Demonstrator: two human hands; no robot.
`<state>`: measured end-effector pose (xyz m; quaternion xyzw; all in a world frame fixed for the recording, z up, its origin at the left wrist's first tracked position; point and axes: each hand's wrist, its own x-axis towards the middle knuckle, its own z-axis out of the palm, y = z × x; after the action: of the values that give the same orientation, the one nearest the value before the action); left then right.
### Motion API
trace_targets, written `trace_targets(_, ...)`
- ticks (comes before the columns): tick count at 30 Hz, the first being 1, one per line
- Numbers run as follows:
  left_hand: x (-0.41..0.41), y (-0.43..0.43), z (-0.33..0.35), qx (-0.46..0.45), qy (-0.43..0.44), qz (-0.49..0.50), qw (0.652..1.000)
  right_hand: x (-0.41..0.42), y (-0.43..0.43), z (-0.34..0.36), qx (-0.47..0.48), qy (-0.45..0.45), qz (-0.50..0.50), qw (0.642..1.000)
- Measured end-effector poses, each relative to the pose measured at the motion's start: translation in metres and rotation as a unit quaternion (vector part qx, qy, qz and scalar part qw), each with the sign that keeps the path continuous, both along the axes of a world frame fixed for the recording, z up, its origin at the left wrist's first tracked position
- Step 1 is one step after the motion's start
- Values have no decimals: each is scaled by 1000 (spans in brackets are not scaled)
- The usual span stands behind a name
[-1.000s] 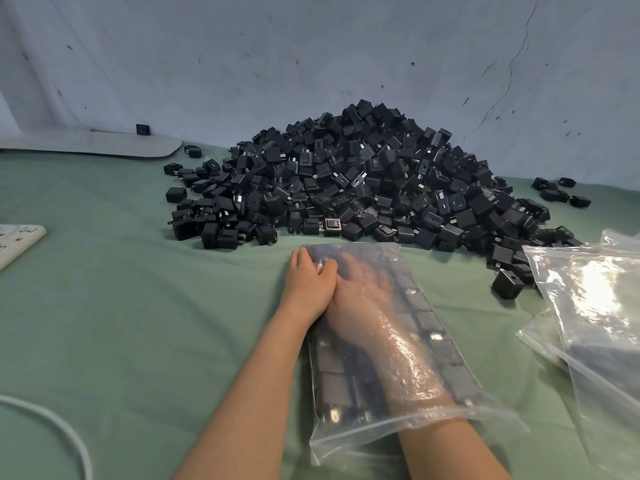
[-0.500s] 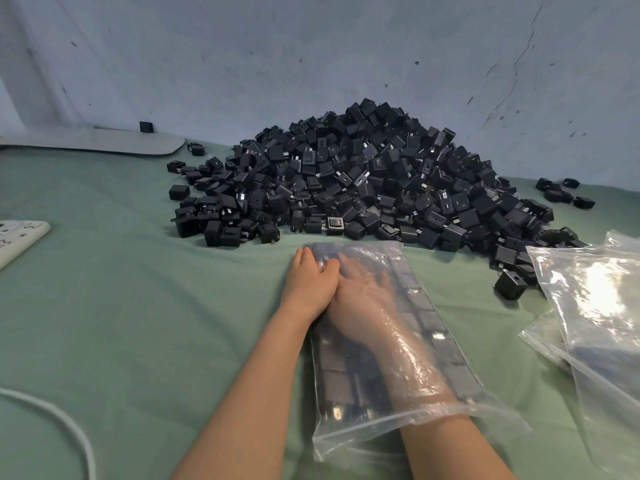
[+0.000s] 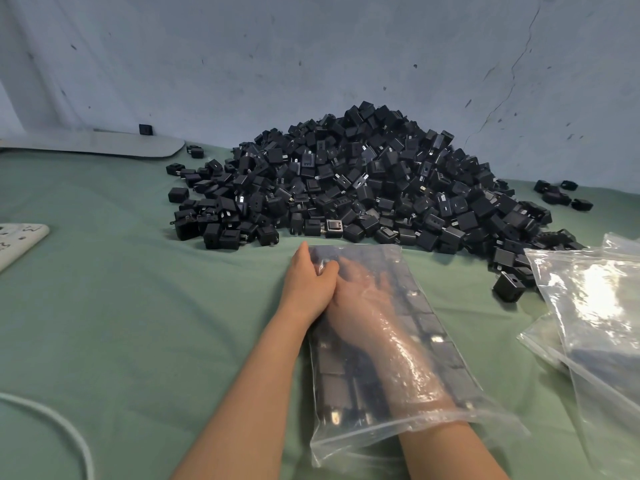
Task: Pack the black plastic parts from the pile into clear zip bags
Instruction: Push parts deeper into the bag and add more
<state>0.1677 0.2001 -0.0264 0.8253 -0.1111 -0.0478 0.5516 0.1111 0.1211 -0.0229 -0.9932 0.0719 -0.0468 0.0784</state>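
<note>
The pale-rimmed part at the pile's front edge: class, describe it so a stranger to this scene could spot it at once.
Start at the big pile of black parts against the wall. Follow its near edge to just beyond the clear bag. The pale-rimmed part lies there: a light frame rings its face, while its neighbours are all black.
</note>
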Motion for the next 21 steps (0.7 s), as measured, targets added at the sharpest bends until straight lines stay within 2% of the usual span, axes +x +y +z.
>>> trace_targets(6, 1, 0, 0, 14, 0, 3, 1000, -2, 0, -2, 26, -38, 6, 999)
trace_targets(9, 2, 0, 0, 19, 1, 9, 1000, -2, 0, -1, 41, -29, 14, 999)
trace_targets(17, 3, 0, -2, 36, -20, 11, 999, -1, -1, -1, -32, 11, 35, 999)
trace_targets(21, 3, 1, -3, 19, -36, -5, 999, 0, -2, -1, -23, 20, 27, 999)
